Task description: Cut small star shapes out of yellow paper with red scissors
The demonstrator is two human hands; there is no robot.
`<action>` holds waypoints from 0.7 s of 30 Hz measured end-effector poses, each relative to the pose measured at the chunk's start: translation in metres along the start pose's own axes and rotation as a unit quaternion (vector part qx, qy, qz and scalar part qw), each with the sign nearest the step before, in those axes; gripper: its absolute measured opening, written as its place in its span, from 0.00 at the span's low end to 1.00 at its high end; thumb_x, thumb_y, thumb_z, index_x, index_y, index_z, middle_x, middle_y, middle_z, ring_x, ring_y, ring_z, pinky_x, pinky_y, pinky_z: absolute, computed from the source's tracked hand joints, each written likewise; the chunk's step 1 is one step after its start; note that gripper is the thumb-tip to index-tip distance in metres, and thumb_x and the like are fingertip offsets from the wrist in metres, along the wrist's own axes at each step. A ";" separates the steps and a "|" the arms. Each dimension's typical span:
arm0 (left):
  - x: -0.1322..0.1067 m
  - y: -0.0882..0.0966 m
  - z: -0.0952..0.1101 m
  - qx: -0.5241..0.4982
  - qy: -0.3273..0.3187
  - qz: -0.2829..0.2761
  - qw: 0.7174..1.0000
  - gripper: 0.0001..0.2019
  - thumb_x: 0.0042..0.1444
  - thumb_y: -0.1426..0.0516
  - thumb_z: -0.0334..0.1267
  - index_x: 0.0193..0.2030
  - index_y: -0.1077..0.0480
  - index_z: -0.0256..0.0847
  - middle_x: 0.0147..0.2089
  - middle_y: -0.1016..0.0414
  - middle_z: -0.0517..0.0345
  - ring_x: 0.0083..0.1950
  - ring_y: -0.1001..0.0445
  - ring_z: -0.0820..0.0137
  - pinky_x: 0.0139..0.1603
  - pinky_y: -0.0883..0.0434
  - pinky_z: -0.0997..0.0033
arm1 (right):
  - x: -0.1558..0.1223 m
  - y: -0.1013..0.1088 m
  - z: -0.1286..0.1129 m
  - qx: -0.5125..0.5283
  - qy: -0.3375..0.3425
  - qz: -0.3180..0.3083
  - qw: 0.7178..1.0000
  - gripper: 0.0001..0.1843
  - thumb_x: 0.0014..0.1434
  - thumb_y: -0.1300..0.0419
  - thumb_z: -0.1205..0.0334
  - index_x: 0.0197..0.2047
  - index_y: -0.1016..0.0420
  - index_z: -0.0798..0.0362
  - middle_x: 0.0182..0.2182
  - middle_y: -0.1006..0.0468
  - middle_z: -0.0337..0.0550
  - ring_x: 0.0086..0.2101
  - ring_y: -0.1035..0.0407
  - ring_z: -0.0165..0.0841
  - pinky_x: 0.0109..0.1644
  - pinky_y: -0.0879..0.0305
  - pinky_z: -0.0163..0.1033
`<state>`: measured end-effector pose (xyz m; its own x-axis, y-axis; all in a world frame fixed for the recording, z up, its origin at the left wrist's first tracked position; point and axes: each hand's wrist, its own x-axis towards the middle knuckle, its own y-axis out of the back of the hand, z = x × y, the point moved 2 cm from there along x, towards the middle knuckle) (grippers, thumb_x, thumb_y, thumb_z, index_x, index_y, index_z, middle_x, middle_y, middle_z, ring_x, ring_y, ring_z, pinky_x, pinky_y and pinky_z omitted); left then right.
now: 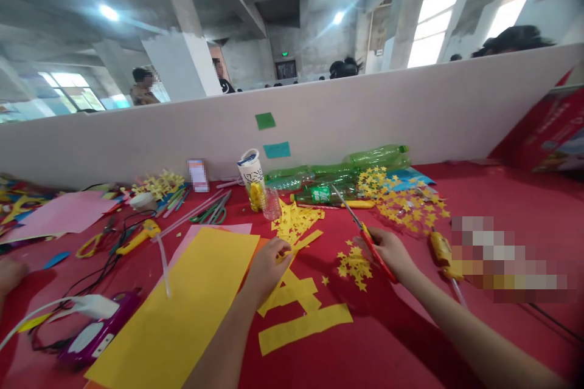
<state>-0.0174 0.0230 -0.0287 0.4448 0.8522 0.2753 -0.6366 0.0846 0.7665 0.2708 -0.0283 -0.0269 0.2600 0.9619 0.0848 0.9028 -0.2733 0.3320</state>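
My right hand (387, 250) grips scissors (371, 244) with red-orange handles, their long blades pointing up and away to the left. The fingers of my left hand (272, 261) are pinched on a narrow yellow paper strip (308, 242), which sticks out toward the right. Below that hand lie more cut yellow paper pieces (303, 328), flat on the red table. A small pile of yellow paper stars (354, 267) sits between my hands, just left of the scissors. Under my left forearm rests a large yellow sheet (182, 304).
Green plastic bottles (378, 158) lie along the white partition (342, 103). A white cup (250, 164) stands beside them. On the left are a yellow glue gun (141, 236) and a purple power strip (98, 331); another glue gun (444, 255) lies right. Another person's hand (11, 276) shows at far left.
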 end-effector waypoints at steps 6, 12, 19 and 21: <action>-0.003 -0.006 0.000 0.049 0.012 -0.018 0.999 0.13 0.54 0.43 0.38 0.47 0.33 0.42 0.47 0.31 0.52 0.50 0.32 0.62 0.51 0.34 0.62 | -0.003 0.009 0.018 0.062 -0.037 0.036 0.997 0.20 0.47 0.38 0.44 0.22 0.39 0.50 0.11 0.41 0.29 0.13 0.45 0.27 0.16 0.48 0.31; 0.001 -0.012 -0.001 0.107 0.011 -0.042 0.993 0.05 0.58 0.48 0.34 0.37 0.30 0.40 0.40 0.31 0.53 0.43 0.31 0.65 0.48 0.33 0.65 | -0.002 0.009 0.021 0.100 -0.071 0.041 0.992 0.21 0.47 0.39 0.42 0.23 0.39 0.50 0.10 0.38 0.30 0.10 0.45 0.27 0.14 0.50 0.31; 0.003 -0.010 0.002 0.170 -0.004 -0.018 0.985 0.09 0.58 0.51 0.29 0.33 0.30 0.40 0.36 0.28 0.52 0.39 0.29 0.64 0.42 0.33 0.66 | -0.002 0.009 0.024 0.094 -0.042 0.028 0.994 0.19 0.47 0.36 0.48 0.23 0.38 0.50 0.10 0.39 0.28 0.12 0.45 0.26 0.16 0.50 0.31; 0.002 -0.004 0.002 0.184 0.000 0.010 0.983 0.08 0.56 0.50 0.29 0.34 0.31 0.40 0.36 0.27 0.52 0.39 0.29 0.63 0.41 0.34 0.65 | -0.001 0.011 0.023 0.090 -0.029 0.029 0.995 0.19 0.46 0.35 0.49 0.22 0.38 0.50 0.11 0.38 0.29 0.13 0.44 0.27 0.17 0.49 0.32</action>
<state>-0.0126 0.0236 -0.0300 0.4341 0.8523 0.2919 -0.3739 -0.1243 0.9191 0.2885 -0.0325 -0.0450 0.3274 0.9440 0.0417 0.9314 -0.3299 0.1539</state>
